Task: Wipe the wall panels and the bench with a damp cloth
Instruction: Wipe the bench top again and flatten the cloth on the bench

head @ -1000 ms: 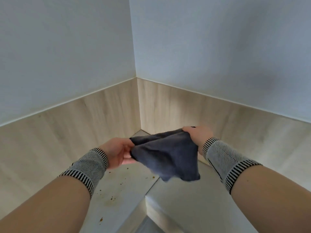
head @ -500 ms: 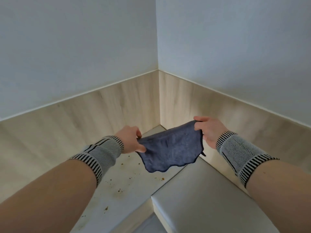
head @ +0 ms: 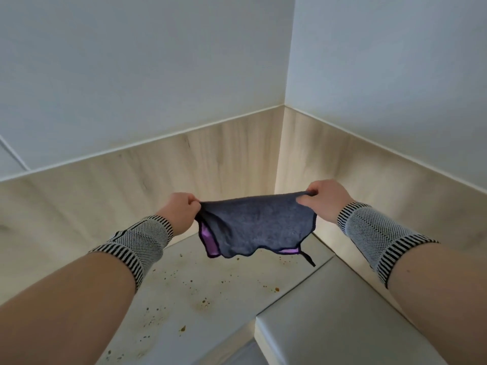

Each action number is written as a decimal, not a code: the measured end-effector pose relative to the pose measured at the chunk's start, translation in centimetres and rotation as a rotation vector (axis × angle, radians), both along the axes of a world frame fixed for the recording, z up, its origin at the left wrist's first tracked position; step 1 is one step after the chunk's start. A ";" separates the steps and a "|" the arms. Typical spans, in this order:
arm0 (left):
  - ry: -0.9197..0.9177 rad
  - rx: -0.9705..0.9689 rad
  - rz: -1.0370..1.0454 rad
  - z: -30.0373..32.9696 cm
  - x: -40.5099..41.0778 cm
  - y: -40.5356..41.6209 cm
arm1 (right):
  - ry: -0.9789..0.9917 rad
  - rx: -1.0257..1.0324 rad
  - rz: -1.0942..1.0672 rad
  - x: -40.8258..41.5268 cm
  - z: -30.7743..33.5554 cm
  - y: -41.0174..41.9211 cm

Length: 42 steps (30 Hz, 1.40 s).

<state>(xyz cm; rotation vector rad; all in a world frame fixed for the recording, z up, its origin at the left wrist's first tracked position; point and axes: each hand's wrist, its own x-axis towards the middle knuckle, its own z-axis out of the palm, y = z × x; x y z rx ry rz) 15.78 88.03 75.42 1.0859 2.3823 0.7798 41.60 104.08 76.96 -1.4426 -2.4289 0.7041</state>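
Note:
A dark grey cloth [head: 257, 222] with a purple underside hangs stretched in the air between my hands, above the corner of the bench. My left hand [head: 179, 210] grips its left top corner and my right hand [head: 322, 200] pinches its right top corner. Below it the pale bench [head: 200, 293] is dotted with brown crumbs and stains. Light wood wall panels run behind it on the left [head: 118, 185] and on the right [head: 369, 175], meeting in the corner.
White walls [head: 131, 75] rise above the panels. A lighter bench section [head: 329, 312] adjoins on the right, with a seam between the two. Both my wrists wear striped knitted bands.
My hands have pulled the cloth wider apart and spread it flat. The view has swung left, so the corner now sits further right.

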 end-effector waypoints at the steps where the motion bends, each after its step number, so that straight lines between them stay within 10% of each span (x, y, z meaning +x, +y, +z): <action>1: -0.056 0.018 0.049 -0.3 -0.6 0.1 | 0.039 -0.036 -0.005 -1.2 -0.4 0.1; 7: -0.683 0.202 0.239 -1.2 -2.3 0.9 | 0.453 -0.472 -0.186 -6.9 -2.4 2.1; 13: -0.528 -0.007 0.212 -3.9 -4.6 4.7 | 0.484 -0.635 -0.229 -12.5 -4.2 5.4; 19: -0.645 -0.007 0.172 -5.3 -3.9 11.3 | 0.276 -1.176 0.324 -18.3 -5.9 5.6; 27: -0.755 0.121 0.254 -8.9 -6.5 13.2 | 0.310 -0.790 0.184 -21.2 -12.9 10.8; 33: -1.135 0.414 0.598 -14.8 -8.5 11.2 | 0.374 -1.057 0.136 -22.5 -18.0 9.8; 42: -0.839 0.308 0.616 -27.7 -5.4 10.2 | 0.253 -0.953 0.219 -21.3 -27.6 10.6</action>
